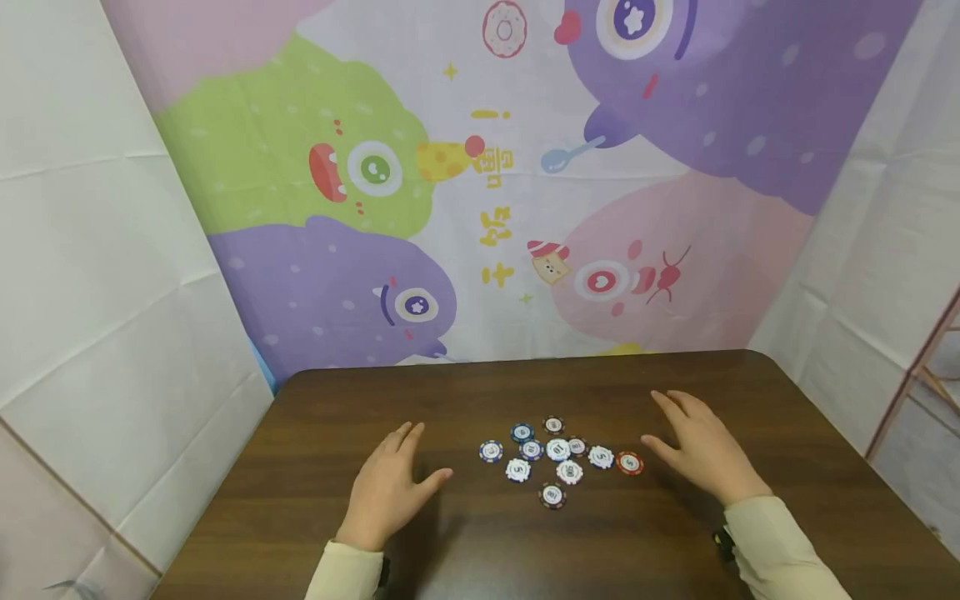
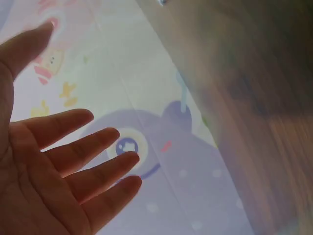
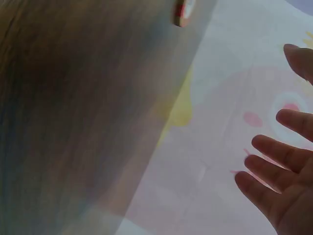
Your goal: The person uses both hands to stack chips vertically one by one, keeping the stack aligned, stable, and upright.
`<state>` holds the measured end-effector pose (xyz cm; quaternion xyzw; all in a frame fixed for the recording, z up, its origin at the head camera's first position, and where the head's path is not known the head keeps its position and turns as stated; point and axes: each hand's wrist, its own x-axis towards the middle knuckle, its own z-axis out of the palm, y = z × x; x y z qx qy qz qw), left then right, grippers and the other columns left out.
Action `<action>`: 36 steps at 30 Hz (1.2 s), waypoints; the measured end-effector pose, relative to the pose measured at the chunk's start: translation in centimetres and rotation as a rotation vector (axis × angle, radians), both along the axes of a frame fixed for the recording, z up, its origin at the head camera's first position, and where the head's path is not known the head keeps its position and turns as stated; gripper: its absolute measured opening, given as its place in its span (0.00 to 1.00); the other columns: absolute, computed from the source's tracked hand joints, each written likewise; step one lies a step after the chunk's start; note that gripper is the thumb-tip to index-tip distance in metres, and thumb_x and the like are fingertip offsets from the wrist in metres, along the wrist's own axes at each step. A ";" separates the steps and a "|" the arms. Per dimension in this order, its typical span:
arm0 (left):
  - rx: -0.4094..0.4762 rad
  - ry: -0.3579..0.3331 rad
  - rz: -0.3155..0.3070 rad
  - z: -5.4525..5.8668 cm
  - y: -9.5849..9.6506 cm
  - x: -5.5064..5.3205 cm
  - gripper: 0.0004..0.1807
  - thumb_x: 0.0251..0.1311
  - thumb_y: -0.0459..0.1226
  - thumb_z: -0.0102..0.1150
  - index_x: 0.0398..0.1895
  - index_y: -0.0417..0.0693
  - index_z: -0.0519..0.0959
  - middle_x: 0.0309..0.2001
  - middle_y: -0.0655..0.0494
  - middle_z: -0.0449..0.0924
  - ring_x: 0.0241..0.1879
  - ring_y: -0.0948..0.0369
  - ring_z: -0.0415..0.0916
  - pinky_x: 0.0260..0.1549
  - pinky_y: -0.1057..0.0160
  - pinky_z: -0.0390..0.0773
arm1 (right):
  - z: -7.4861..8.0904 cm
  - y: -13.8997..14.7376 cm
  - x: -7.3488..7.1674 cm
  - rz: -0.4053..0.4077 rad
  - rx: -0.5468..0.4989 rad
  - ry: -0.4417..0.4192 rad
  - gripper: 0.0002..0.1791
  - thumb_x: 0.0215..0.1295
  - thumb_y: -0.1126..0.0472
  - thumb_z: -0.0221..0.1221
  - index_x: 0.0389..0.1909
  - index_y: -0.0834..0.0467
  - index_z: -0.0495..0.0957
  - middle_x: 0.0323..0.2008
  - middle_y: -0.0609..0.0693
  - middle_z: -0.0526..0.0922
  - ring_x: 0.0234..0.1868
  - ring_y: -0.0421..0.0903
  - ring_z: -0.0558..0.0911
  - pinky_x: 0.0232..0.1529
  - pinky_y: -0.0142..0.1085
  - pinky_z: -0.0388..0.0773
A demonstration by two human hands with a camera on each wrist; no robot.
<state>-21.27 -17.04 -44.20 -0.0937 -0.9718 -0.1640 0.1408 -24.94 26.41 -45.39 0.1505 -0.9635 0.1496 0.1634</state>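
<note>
Several poker chips lie loosely spread in the middle of the table, some overlapping. Among them are a red chip (image 1: 629, 463) at the right end, a blue-edged chip (image 1: 491, 451) at the left end, a white chip (image 1: 518, 470) and a dark-edged chip (image 1: 552, 496) nearest the front. To their left my left hand (image 1: 390, 487) is held above the table, thumb spread and fingers extended, touching no chip. On the other side my right hand (image 1: 703, 446) hovers near the red chip with its fingers spread. Both palms (image 2: 44, 181) appear bare in the wrist views.
The brown wooden table (image 1: 360, 400) has rounded far corners. Behind it hangs a cloth backdrop (image 1: 495, 325) with cartoon monsters, and white cloth (image 1: 112, 292) covers the left side. A rack-like brown frame (image 1: 918, 367) shows at the right edge.
</note>
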 end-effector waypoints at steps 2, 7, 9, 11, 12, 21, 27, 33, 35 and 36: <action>0.030 0.004 -0.024 0.2 0.3 0.1 0.42 0.54 0.57 0.66 0.66 0.42 0.71 0.64 0.41 0.73 0.61 0.42 0.72 0.56 0.43 0.74 | -0.2 -0.1 -0.2 0.017 0.015 -0.001 0.39 0.61 0.49 0.65 0.68 0.65 0.65 0.61 0.69 0.71 0.62 0.68 0.70 0.60 0.62 0.67; 0.074 -0.022 -0.082 0.5 1.1 0.4 0.36 0.53 0.54 0.68 0.61 0.42 0.74 0.59 0.45 0.78 0.56 0.46 0.77 0.51 0.46 0.77 | -0.6 -0.5 -0.8 0.058 0.064 -0.040 0.36 0.60 0.51 0.66 0.63 0.67 0.69 0.52 0.64 0.77 0.53 0.62 0.77 0.53 0.56 0.74; 0.078 -0.034 -0.108 0.4 1.4 0.4 0.35 0.53 0.54 0.68 0.60 0.43 0.75 0.58 0.46 0.78 0.56 0.48 0.78 0.52 0.47 0.77 | -0.8 -0.7 -0.9 0.072 0.088 -0.048 0.35 0.59 0.51 0.66 0.61 0.69 0.71 0.50 0.63 0.78 0.50 0.61 0.79 0.51 0.55 0.76; 0.079 -0.040 -0.143 0.3 1.7 0.5 0.34 0.53 0.53 0.69 0.59 0.43 0.76 0.56 0.46 0.79 0.54 0.49 0.79 0.51 0.48 0.78 | -1.0 -0.9 -1.0 0.081 0.114 -0.054 0.34 0.58 0.51 0.67 0.59 0.69 0.73 0.49 0.63 0.78 0.49 0.61 0.80 0.51 0.54 0.76; 0.082 -0.045 -0.159 0.2 1.8 0.5 0.34 0.53 0.52 0.69 0.59 0.42 0.76 0.56 0.46 0.79 0.53 0.49 0.79 0.50 0.49 0.78 | -1.0 -1.0 -1.0 0.084 0.126 -0.056 0.34 0.58 0.51 0.67 0.58 0.70 0.74 0.49 0.63 0.79 0.49 0.61 0.80 0.50 0.54 0.77; 0.041 -0.073 -0.305 -0.4 3.3 1.1 0.30 0.52 0.47 0.70 0.54 0.39 0.78 0.51 0.47 0.81 0.50 0.51 0.81 0.49 0.52 0.79 | -1.5 -2.1 -1.3 0.112 0.230 -0.118 0.29 0.57 0.51 0.67 0.51 0.71 0.78 0.45 0.61 0.79 0.47 0.61 0.80 0.50 0.54 0.77; 0.006 -0.081 -0.381 -1.0 4.2 1.7 0.26 0.53 0.46 0.70 0.51 0.40 0.79 0.47 0.51 0.82 0.46 0.54 0.81 0.46 0.55 0.80 | -2.0 -2.5 -1.6 0.128 0.239 -0.126 0.27 0.54 0.54 0.68 0.47 0.71 0.79 0.40 0.60 0.79 0.41 0.59 0.81 0.47 0.53 0.78; 0.008 -0.090 -0.440 -1.7 5.0 2.0 0.24 0.53 0.45 0.70 0.50 0.41 0.80 0.46 0.53 0.82 0.45 0.58 0.81 0.46 0.59 0.80 | -2.2 -2.8 -1.7 0.146 0.229 -0.124 0.21 0.53 0.56 0.68 0.41 0.69 0.80 0.34 0.55 0.76 0.34 0.54 0.79 0.41 0.51 0.78; 0.005 -0.091 -0.451 -1.8 5.1 2.1 0.24 0.52 0.45 0.71 0.49 0.42 0.80 0.45 0.54 0.82 0.45 0.59 0.81 0.46 0.60 0.80 | -2.3 -2.9 -1.8 0.148 0.228 -0.130 0.19 0.53 0.56 0.68 0.39 0.68 0.80 0.32 0.54 0.75 0.33 0.52 0.78 0.40 0.50 0.77; 0.003 -0.093 -0.456 -1.8 5.2 2.2 0.24 0.52 0.45 0.71 0.49 0.42 0.80 0.45 0.54 0.82 0.45 0.59 0.81 0.46 0.60 0.80 | -2.3 -3.0 -1.8 0.145 0.226 -0.136 0.18 0.54 0.57 0.67 0.38 0.67 0.80 0.31 0.53 0.74 0.32 0.52 0.78 0.39 0.49 0.77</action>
